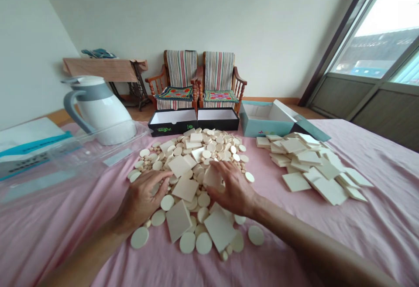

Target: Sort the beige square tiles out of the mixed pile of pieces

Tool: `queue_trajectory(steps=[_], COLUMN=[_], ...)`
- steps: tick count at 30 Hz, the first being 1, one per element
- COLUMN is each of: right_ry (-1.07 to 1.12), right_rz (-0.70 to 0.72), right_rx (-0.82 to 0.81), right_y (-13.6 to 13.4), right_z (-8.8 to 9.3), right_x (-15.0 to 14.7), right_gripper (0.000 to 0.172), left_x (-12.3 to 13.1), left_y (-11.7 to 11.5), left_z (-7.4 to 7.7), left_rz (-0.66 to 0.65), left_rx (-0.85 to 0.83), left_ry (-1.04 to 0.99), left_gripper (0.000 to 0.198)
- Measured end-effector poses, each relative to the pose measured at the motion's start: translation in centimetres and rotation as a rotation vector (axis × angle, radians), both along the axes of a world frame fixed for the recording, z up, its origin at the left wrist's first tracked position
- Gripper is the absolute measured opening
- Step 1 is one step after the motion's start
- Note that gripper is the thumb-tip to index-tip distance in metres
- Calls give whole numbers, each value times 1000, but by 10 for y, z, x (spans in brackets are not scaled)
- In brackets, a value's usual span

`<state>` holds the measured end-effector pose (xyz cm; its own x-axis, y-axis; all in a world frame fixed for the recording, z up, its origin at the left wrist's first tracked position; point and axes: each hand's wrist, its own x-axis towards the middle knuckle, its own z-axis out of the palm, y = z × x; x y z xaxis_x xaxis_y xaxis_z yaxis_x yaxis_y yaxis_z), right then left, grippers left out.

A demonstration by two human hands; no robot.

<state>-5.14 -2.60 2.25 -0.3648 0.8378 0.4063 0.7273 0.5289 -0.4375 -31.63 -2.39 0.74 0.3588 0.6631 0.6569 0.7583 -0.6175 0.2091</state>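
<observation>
A heap of pale, wood-like pieces lies on the pink cloth in front of me: round discs [203,243], square tiles [220,229] and small bead-like bits. My left hand [140,196] is at the heap's left edge, thumb and index finger apart, with nothing seen between them; its other fingers are partly hidden. On the right side of the heap, my right hand [231,187] has its fingers and thumb around a square tile [212,177]. Farther right is a separate pile of square tiles [327,169], apart from both hands.
Two black boxes [173,123] and a light blue box [266,126] stand behind the heap. At left are a white-grey jug [104,108], a clear plastic tray [85,152] and a blue-white package [29,147]. Two wooden chairs [242,82] are against the wall.
</observation>
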Motion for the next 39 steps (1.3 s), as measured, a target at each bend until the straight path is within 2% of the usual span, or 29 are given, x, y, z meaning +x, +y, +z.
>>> queue_trajectory(steps=[2, 4, 8, 11, 14, 17, 21, 23, 28, 34, 39], right_ry=[23, -15, -216, -287, -254, -199, -288, -405, -569, -661, -682], right_rz=[-73, -223, -711, -958, -1093, -1081, -870, -806, -854, -653, -584], right_rx=[63, 111, 184, 194, 236, 298, 194, 138, -9, -135, -157], right_y=[12, 29, 57, 64, 62, 61, 66, 69, 70, 66, 60], right_z=[6, 12, 23, 28, 30, 30, 22, 14, -5, -16, -20], right_x=[20, 48, 120, 172, 206, 213, 194, 185, 184, 175, 161], right_gripper=[48, 47, 53, 57, 60, 55, 42, 43, 56, 57, 54], left_x=[0, 0, 1, 2, 1, 1, 1, 0, 0, 0, 1], left_y=[0, 0, 0, 1, 1, 2, 3, 3, 3, 3, 2], left_z=[0, 1, 2, 1, 0, -1, -2, -2, -3, -3, -1], left_rz=[-5, -4, -1, -2, 3, 10, 13, 16, 14, 19, 21], left_rx=[8, 19, 26, 24, 24, 20, 17, 16, 15, 6, 14], left_ry=[0, 1, 6, 0, -4, 3, 4, -1, 3, 0, -1], left_gripper=[16, 15, 15, 15, 15, 15, 15, 15, 16, 16, 17])
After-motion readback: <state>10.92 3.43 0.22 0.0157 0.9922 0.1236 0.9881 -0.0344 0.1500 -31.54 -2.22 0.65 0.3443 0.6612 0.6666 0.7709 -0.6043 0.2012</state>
